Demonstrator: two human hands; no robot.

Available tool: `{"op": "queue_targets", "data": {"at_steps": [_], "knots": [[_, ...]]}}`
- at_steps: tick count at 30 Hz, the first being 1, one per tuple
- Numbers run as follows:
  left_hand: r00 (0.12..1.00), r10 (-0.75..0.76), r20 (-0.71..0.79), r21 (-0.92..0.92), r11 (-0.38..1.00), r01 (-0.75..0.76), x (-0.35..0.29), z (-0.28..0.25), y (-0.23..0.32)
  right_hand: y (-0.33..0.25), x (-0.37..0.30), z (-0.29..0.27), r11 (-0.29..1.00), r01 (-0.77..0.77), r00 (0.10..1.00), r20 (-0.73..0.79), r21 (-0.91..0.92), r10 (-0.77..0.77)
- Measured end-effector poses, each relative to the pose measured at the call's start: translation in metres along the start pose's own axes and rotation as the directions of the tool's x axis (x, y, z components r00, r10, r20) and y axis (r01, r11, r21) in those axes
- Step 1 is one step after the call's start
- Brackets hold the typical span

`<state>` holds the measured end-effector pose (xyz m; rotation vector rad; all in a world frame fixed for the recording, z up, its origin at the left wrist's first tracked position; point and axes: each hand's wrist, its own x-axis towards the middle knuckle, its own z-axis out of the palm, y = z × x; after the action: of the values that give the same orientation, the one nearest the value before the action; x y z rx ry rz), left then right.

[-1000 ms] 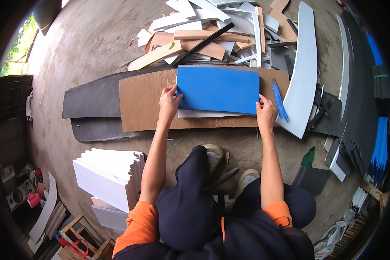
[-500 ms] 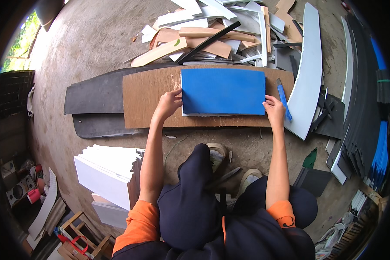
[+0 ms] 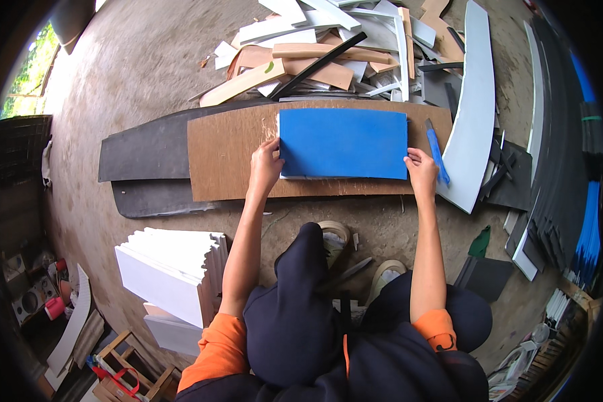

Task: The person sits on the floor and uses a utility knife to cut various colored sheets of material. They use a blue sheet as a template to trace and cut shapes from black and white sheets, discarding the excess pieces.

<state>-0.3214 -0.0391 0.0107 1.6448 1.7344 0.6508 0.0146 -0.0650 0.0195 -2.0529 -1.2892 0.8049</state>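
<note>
Blue sheet sits over the board, nearer its right edge; my left hand and right hand pinch the sheet's ends, presumably holding it straight.

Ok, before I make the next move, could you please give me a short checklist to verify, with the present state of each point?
1. Left hand at the left edge of the blue sheet: ok.
2. Right hand at the sheet's right edge: ok.
3. Blue sheet over the brown board: ok.
4. Blue sheet flush with the white layer beneath: not ok, a thin strip shows along the near edge.
5. Utility knife off the blue sheet: ok, it lies to the right.
6. Knife blade retracted: cannot tell, too small.
</note>
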Motion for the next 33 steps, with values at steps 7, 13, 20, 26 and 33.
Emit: {"op": "queue_targets", "data": {"at_steps": [7, 13, 20, 26, 33], "knots": [[0.994, -0.004, 0.107, -0.067, 0.998, 0.012, 0.029, 0.000, 0.016, 0.011, 0.003, -0.004, 0.999, 0.012, 0.995, -0.094, -0.042, -0.016], [0.993, -0.036, 0.115, -0.149, 0.987, 0.053, 0.026, 0.001, 0.015, 0.007, 0.001, -0.005, 0.997, 0.006, 0.997, -0.078, -0.083, -0.013], [0.992, -0.046, 0.114, -0.186, 0.980, 0.067, 0.026, 0.003, 0.014, 0.008, 0.001, -0.005, 0.992, 0.015, 0.997, -0.070, -0.129, -0.024], [0.986, -0.014, 0.167, -0.117, 0.993, 0.034, 0.031, 0.000, 0.013, 0.008, 0.000, -0.005, 0.995, 0.027, 0.996, -0.087, -0.100, -0.036], [0.977, -0.005, 0.212, -0.194, 0.980, 0.047, 0.027, -0.001, 0.013, 0.014, 0.002, -0.005, 0.997, 0.044, 0.995, -0.084, -0.067, -0.050]]}}
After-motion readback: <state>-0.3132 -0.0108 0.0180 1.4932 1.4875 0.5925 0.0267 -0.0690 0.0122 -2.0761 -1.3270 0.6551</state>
